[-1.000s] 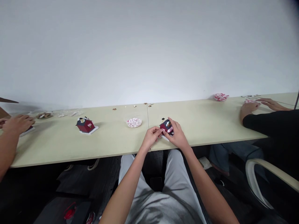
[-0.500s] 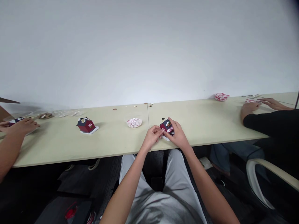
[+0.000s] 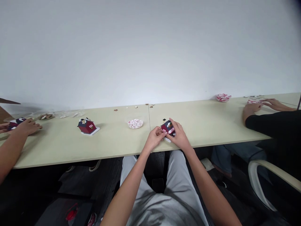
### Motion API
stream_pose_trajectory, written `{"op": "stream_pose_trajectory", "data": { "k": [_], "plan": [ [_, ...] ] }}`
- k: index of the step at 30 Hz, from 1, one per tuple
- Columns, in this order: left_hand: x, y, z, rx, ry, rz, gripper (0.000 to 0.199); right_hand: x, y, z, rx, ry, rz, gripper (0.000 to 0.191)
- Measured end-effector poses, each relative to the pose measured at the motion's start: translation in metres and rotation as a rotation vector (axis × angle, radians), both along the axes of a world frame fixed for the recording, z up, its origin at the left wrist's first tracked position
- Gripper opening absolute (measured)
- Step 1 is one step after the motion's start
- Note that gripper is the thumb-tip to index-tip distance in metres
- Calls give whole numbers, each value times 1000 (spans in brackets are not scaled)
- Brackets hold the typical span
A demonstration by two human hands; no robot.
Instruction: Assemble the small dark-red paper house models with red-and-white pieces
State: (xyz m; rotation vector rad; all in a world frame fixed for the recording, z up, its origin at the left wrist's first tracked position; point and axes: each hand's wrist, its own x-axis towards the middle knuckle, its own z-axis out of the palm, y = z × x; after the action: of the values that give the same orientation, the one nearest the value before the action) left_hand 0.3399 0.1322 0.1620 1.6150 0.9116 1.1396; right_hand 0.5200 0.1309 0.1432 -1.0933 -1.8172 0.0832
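Observation:
A small model house [image 3: 166,124] with a dark roof, red-and-white striped trim and a white base stands on the table near its front edge. My right hand [image 3: 180,136] is closed around its right side, with fingers over the roof and the thumb at the front. At the front left, my left hand [image 3: 154,138] is pinched, its fingertips against the house beside the striped trim. Whatever those fingertips hold is hidden. Left of my hands sits a clear bowl of small red-and-white pieces [image 3: 135,123].
Another model house [image 3: 88,126] rests farther left on the table [image 3: 113,141]. Small loose pieces [image 3: 151,106] lie near the wall. A bowl of striped pieces [image 3: 223,98] stands at right. Co-workers' hands [image 3: 27,127] are busy at far left, and others [image 3: 272,104] at far right.
My left fingertips have shifted slightly right along the house front, uncovering more striped trim on its left side. My right hand keeps its hold. The left co-worker's hand has moved a little right.

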Motion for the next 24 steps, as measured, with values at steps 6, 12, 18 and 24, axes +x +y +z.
{"op": "stream_pose_trajectory", "data": {
  "k": [6,12,18,24],
  "plan": [
    [0,2,-2,43,32,19,35,0,1,-2,-13,13,-5,78],
    [0,1,-3,84,65,56,30,1,1,-2,-23,24,-5,78],
    [-1,2,-4,94,62,60,30,1,-1,0,-23,25,4,77],
    [-1,4,-6,130,38,66,30,0,-1,0,-33,30,1,78]
  ]
}}
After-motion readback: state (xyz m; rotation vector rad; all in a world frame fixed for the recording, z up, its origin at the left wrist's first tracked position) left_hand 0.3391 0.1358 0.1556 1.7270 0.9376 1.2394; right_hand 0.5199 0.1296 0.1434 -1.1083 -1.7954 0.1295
